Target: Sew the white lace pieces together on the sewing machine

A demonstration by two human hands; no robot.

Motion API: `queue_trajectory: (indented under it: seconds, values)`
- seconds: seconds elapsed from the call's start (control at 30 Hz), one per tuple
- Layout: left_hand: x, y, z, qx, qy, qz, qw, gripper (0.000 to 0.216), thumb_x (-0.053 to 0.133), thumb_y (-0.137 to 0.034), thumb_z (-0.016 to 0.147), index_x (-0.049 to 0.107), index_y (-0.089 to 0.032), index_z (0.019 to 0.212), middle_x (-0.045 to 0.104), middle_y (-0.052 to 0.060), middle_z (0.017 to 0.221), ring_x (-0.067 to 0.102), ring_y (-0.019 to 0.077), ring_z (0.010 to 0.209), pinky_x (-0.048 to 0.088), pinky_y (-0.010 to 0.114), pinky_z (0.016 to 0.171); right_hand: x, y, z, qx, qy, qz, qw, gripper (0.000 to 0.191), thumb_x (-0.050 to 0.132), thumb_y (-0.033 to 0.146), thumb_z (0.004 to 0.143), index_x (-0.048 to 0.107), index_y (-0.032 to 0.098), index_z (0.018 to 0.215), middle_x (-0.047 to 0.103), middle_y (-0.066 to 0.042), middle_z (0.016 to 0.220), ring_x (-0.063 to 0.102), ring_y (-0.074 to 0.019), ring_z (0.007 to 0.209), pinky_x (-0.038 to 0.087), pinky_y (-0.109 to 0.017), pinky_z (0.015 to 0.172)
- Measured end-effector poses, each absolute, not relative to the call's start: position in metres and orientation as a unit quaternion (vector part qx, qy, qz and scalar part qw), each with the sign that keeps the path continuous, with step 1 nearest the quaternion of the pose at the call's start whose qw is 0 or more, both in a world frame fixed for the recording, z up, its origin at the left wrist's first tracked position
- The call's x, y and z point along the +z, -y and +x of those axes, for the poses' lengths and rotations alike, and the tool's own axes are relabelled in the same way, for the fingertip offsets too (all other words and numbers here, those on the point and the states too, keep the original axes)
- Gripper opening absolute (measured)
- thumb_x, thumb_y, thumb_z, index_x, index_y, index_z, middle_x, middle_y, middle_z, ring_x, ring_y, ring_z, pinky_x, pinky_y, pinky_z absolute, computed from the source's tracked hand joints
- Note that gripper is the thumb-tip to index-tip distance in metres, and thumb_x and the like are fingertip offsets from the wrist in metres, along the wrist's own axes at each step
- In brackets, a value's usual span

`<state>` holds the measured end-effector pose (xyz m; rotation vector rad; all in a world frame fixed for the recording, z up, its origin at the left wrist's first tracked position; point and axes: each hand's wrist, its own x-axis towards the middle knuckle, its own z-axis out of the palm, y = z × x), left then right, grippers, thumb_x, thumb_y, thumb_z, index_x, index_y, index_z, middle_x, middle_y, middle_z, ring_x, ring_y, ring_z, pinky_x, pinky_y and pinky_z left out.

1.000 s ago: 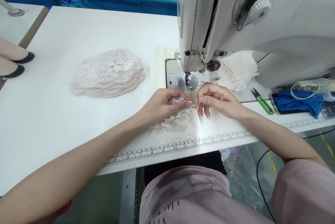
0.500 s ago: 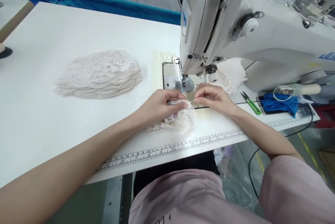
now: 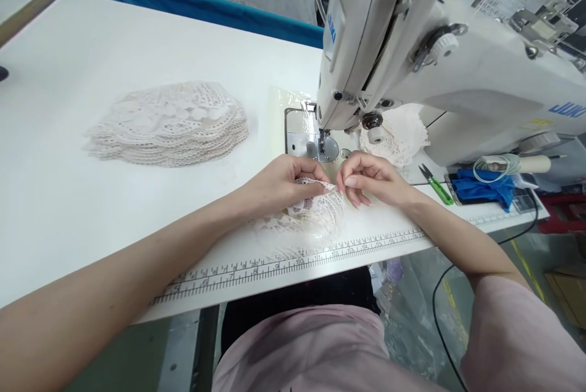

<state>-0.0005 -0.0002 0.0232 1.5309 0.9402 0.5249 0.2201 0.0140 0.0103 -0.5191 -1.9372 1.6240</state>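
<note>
My left hand point(image 3: 280, 183) pinches the folded top edge of a cream lace piece point(image 3: 307, 221) that lies on the white table just in front of the sewing machine's needle plate point(image 3: 306, 137). My right hand point(image 3: 372, 179) meets it from the right, thumb and forefinger closed on the same edge of the lace, the other fingers curled down. The presser foot and needle point(image 3: 326, 145) stand a little behind both hands, with nothing under them.
A stack of lace pieces point(image 3: 170, 124) lies to the left on the table point(image 3: 91, 209). More lace point(image 3: 403, 129) sits behind the machine head point(image 3: 412, 56). Green thread snips point(image 3: 434, 183), blue cloth point(image 3: 480, 187) and a coiled cord lie right. A ruler strip point(image 3: 284, 264) runs along the front edge.
The view has tilted up and shifted left. Both hands have stayed at the lace piece; my right hand has closed in onto its top edge beside the left thumb.
</note>
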Motion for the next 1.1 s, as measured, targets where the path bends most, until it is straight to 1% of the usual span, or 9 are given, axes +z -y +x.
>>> queue_trajectory:
  seconds: [0.1,0.27,0.43,0.57,0.7,0.8,0.9,0.97,1.1]
  values:
    - [0.022,0.000,-0.001,0.222,-0.401,0.664,0.591,0.018,0.071,-0.035,0.077,0.064,-0.018,0.075,0.047,-0.005,0.050,0.037,0.0043,0.039,0.029,0.018,0.035,0.017,-0.014,0.226,0.511,0.789,-0.228,0.252,0.013,0.050,0.031,0.097,0.052,0.020,0.090,0.057,0.001,0.081,0.053,-0.0053,0.060,0.043,-0.019,0.051]
    - [0.020,0.000,-0.007,0.217,-0.400,0.663,0.594,0.020,0.070,-0.037,0.078,0.063,-0.019,0.076,0.044,-0.006,0.050,0.033,0.0040,0.037,0.024,0.017,0.033,0.035,-0.014,0.245,0.336,0.867,-0.314,0.190,0.016,0.045,0.029,0.098,0.050,0.020,0.086,0.051,0.003,0.071,0.047,-0.0081,0.060,0.040,-0.025,0.059]
    - [0.019,-0.001,-0.011,0.229,-0.405,0.680,0.567,0.023,0.069,-0.041,0.079,0.062,-0.019,0.074,0.056,-0.002,0.064,0.045,0.0064,0.046,0.035,0.018,0.040,0.068,0.005,0.285,0.203,0.875,-0.429,0.094,0.017,0.041,0.025,0.098,0.049,0.021,0.083,0.053,0.001,0.071,0.046,-0.0104,0.059,0.038,-0.027,0.058]
    - [0.019,-0.001,-0.011,0.238,-0.404,0.706,0.530,0.028,0.064,-0.047,0.082,0.067,-0.020,0.086,0.064,0.002,0.077,0.051,0.0081,0.053,0.039,0.021,0.046,0.091,0.036,0.318,0.224,0.801,-0.554,0.042,0.018,0.051,0.034,0.094,0.054,0.022,0.082,0.054,0.003,0.058,0.049,-0.0112,0.049,0.037,-0.027,0.050]
    - [0.011,0.004,-0.007,0.301,-0.357,0.788,0.402,0.025,0.059,-0.041,0.087,0.064,-0.019,0.099,0.068,0.005,0.098,0.063,0.0135,0.073,0.048,0.024,0.061,0.081,0.061,0.302,0.288,0.744,-0.583,0.156,0.021,0.064,0.040,0.086,0.062,0.020,0.091,0.061,0.001,0.070,0.054,-0.0105,0.056,0.043,-0.025,0.051]
    - [0.003,0.007,-0.005,0.364,-0.274,0.877,0.151,0.013,0.056,-0.029,0.090,0.059,-0.017,0.093,0.069,0.001,0.078,0.062,0.0125,0.063,0.046,0.023,0.055,0.057,0.064,0.259,0.352,0.716,-0.521,0.302,0.021,0.062,0.039,0.088,0.064,0.019,0.096,0.062,0.000,0.076,0.055,-0.0089,0.059,0.046,-0.023,0.054]
    - [0.003,0.009,-0.005,0.412,-0.158,0.895,-0.072,0.008,0.055,-0.017,0.090,0.054,-0.017,0.082,0.066,-0.002,0.063,0.060,0.0117,0.054,0.046,0.023,0.053,0.042,0.055,0.218,0.368,0.699,-0.443,0.424,0.017,0.059,0.035,0.090,0.066,0.020,0.096,0.059,0.003,0.069,0.050,-0.0068,0.055,0.043,-0.021,0.051]
    - [0.007,0.010,-0.006,0.427,-0.113,0.888,-0.127,0.012,0.055,-0.012,0.088,0.051,-0.018,0.078,0.067,-0.001,0.064,0.062,0.0117,0.056,0.049,0.023,0.056,0.039,0.051,0.202,0.365,0.706,-0.412,0.446,0.013,0.065,0.032,0.086,0.067,0.019,0.089,0.060,0.003,0.070,0.050,-0.0071,0.058,0.042,-0.021,0.051]
    - [0.012,0.011,-0.007,0.437,-0.107,0.882,-0.138,0.018,0.054,-0.009,0.087,0.048,-0.019,0.073,0.067,-0.003,0.063,0.062,0.0106,0.055,0.049,0.023,0.056,0.041,0.054,0.192,0.337,0.733,-0.376,0.456,0.005,0.070,0.022,0.082,0.069,0.018,0.085,0.058,0.003,0.070,0.050,-0.0078,0.060,0.040,-0.023,0.053]
